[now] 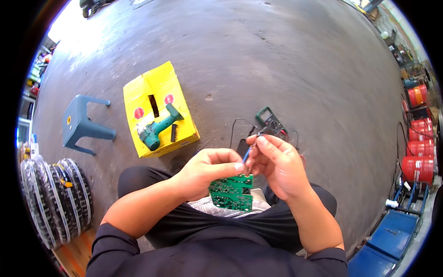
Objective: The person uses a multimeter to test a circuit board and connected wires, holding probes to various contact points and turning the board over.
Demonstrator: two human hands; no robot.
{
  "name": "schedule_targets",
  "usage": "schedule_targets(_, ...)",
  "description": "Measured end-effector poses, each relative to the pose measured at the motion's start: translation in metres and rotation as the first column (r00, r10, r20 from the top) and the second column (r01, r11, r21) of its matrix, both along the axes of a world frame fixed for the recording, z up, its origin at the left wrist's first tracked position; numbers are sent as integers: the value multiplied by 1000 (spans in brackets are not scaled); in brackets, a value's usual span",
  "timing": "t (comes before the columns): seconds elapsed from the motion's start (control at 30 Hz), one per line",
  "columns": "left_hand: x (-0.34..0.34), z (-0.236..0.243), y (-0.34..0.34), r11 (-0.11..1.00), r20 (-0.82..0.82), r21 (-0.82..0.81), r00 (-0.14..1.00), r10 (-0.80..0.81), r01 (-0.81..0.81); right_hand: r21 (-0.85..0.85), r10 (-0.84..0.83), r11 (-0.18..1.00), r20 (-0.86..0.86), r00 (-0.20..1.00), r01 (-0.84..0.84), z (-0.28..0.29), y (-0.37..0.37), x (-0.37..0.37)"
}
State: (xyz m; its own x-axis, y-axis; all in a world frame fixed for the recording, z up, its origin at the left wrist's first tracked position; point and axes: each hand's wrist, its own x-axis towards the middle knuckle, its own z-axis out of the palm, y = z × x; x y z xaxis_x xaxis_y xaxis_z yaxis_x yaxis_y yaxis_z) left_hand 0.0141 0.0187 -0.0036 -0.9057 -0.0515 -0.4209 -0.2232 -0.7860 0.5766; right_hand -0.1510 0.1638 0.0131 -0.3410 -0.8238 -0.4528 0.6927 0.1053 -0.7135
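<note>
Stretching a blue wire [247, 154] between both hands, just above a green circuit board [230, 194]. With the left hand [200, 171], clamping thumb and fingers together near the wire's lower end, beside the board's top edge, apparently to steady that end. With the right hand [284, 168], pinching thumb and fingers together on the upper end, probably to lift it clear into plain sight. Cannot tell about any hidden grip behind the board; seen over the lap, between the black trouser legs [143, 182], with its flat face turned upward, perhaps for easy viewing.

Lying on the floor [323, 69] just beyond the right hand, near enough for easy reach: a dark green meter [271, 122] with leads. Farther off to the left, laid across a yellow box [166, 78], seemingly as a makeshift stand: a green drill [159, 129], beside a black strip [174, 133]. Left of that, tipped on its side: a blue-grey stool [79, 122].
</note>
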Motion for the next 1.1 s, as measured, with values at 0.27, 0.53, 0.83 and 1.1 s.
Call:
schedule_targets(0.27, 7, -6, -4, 991, 73, -112, 994, 84, -75, 291, 175, 948, -153, 973, -125, -22, 21, -21)
schedule_targets(0.53, 5, -9, -9, 997, 250, -72, 968, 19, -1, 924, 840, 302, -375, 392, 235, -174, 105, -183)
schedule_targets(0.83, -7, -15, -17, 993, 354, -121, 934, 57, -15, 951, 889, 177, -265, 372, 254, -340, 120, -196)
schedule_targets(1.1, -28, -29, -21, 994, 364, -107, 931, 5, 37, 900, 900, 260, -357, 251, 348, -443, 170, -200)
